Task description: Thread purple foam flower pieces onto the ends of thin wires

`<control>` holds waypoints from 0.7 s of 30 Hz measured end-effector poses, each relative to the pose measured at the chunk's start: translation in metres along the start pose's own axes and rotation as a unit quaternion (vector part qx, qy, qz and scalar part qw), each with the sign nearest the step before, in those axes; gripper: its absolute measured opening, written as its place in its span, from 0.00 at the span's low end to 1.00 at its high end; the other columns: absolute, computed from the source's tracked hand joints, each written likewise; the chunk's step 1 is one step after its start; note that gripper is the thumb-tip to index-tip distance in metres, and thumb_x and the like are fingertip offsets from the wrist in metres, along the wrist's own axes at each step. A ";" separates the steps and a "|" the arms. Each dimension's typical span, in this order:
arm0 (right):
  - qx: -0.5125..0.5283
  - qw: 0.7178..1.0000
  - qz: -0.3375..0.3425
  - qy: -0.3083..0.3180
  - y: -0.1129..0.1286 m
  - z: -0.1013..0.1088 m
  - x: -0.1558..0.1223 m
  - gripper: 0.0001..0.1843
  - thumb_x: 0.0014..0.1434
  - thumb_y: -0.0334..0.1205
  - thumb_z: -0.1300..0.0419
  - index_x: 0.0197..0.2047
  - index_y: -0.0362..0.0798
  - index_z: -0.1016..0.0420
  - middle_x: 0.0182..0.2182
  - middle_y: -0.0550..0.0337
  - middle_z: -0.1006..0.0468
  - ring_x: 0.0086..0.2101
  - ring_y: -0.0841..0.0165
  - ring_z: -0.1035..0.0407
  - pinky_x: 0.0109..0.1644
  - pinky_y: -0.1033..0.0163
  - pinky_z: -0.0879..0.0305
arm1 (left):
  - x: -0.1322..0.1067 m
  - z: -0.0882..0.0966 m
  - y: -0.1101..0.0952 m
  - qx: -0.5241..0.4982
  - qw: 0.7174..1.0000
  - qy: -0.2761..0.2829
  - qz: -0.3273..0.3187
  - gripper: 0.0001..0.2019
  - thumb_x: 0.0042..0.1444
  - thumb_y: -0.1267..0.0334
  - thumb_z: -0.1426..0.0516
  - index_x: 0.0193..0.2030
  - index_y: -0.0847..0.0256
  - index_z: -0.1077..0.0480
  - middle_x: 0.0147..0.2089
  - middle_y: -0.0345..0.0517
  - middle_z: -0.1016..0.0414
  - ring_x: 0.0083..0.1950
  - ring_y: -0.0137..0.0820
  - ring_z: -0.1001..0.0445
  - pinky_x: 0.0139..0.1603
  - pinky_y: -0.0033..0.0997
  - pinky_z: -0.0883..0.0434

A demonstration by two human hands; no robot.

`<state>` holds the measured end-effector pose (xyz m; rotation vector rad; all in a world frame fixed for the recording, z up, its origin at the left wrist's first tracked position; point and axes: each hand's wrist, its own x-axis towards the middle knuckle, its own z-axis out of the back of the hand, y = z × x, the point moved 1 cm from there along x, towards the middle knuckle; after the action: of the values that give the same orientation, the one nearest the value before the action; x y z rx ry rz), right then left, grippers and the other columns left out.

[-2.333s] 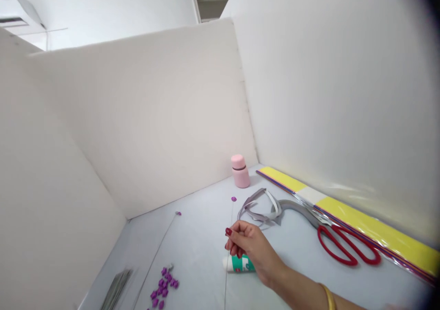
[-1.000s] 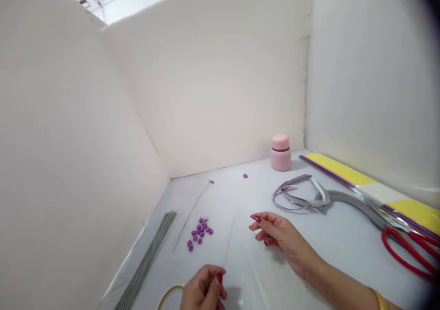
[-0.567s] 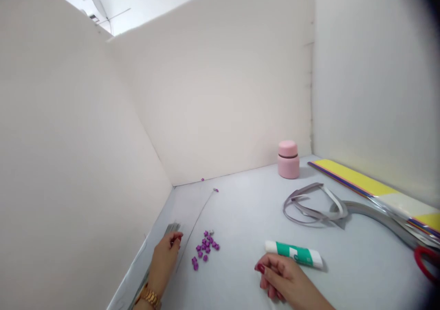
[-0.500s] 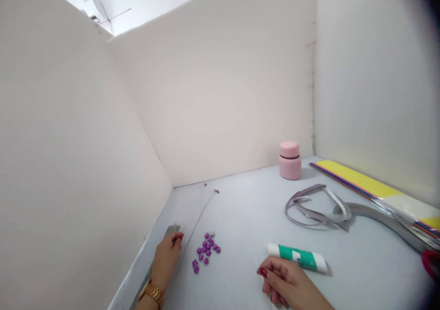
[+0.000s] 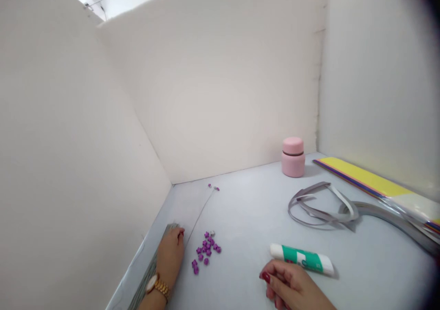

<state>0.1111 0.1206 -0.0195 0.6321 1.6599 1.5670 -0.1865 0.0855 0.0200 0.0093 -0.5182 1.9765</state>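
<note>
My left hand (image 5: 170,259), with a gold wristwatch (image 5: 157,285) on its wrist, rests at the tip of a bundle of grey-green wires (image 5: 147,273) along the left wall. A thin wire (image 5: 202,211) with a small bead at its far end runs from near those fingertips. Several purple star-shaped beads (image 5: 205,250) lie just right of that hand. My right hand (image 5: 287,285) sits curled at the lower edge, touching or just below a white and green glue stick (image 5: 301,259). Nothing shows in its fingers.
A pink lidded jar (image 5: 293,157) stands at the back corner. Grey paper strips (image 5: 321,211) lie in loose loops at right, beside a plastic-wrapped pack of yellow paper (image 5: 364,182). White foam boards (image 5: 213,80) wall the back and sides.
My left hand has come in to the wire bundle. My right hand has dropped beside the glue stick, and the thin wire it held earlier no longer shows there. The view has swung left.
</note>
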 end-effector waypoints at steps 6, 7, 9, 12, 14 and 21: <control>-0.005 1.000 0.006 -0.001 0.000 -0.001 0.001 0.12 0.52 0.46 0.47 0.28 0.46 0.33 0.19 0.62 0.28 0.17 0.75 0.38 0.19 0.70 0.52 | -0.002 0.000 -0.004 0.011 1.000 -0.002 -0.006 0.10 0.58 0.68 0.51 0.40 0.66 0.30 0.41 0.48 0.24 0.43 0.34 0.26 0.46 0.41 0.34; -0.007 1.000 0.008 -0.002 0.000 -0.001 0.002 0.12 0.52 0.46 0.47 0.28 0.46 0.33 0.19 0.62 0.28 0.17 0.75 0.38 0.19 0.70 0.52 | -0.001 0.000 -0.004 0.010 1.000 -0.004 -0.009 0.10 0.57 0.69 0.52 0.41 0.66 0.30 0.42 0.50 0.24 0.43 0.35 0.26 0.47 0.41 0.34; -0.008 1.000 0.011 -0.001 0.000 -0.001 0.003 0.11 0.51 0.46 0.47 0.27 0.46 0.33 0.19 0.62 0.28 0.16 0.75 0.37 0.19 0.70 0.51 | -0.001 0.004 -0.006 0.002 1.000 -0.006 -0.013 0.12 0.56 0.70 0.52 0.41 0.68 0.30 0.43 0.55 0.24 0.45 0.38 0.27 0.49 0.40 0.34; -0.001 1.000 0.030 -0.009 0.006 -0.002 0.000 0.11 0.51 0.45 0.47 0.27 0.46 0.33 0.18 0.63 0.28 0.16 0.74 0.38 0.19 0.69 0.50 | -0.011 0.014 -0.011 -0.016 1.000 -0.003 -0.014 0.15 0.54 0.67 0.53 0.43 0.70 0.30 0.46 0.60 0.26 0.48 0.42 0.28 0.51 0.42 0.35; 0.004 0.999 0.042 -0.021 0.011 -0.002 -0.005 0.10 0.52 0.44 0.47 0.26 0.45 0.33 0.17 0.63 0.29 0.16 0.74 0.38 0.20 0.69 0.48 | -0.033 0.021 -0.020 -0.037 0.999 0.007 -0.016 0.17 0.55 0.64 0.54 0.46 0.69 0.32 0.48 0.59 0.28 0.50 0.42 0.29 0.51 0.42 0.36; 0.027 0.999 0.025 -0.022 0.018 0.000 -0.014 0.11 0.52 0.46 0.44 0.29 0.46 0.30 0.20 0.64 0.28 0.20 0.72 0.36 0.23 0.68 0.45 | -0.167 0.002 -0.066 -0.214 0.969 0.089 -0.084 0.17 0.53 0.62 0.50 0.49 0.62 0.31 0.52 0.55 0.27 0.54 0.38 0.31 0.53 0.36 0.34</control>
<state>0.1166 0.1122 0.0012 0.7374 1.6696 1.5372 -0.0541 -0.0350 0.0057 -0.3781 -0.7881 1.6481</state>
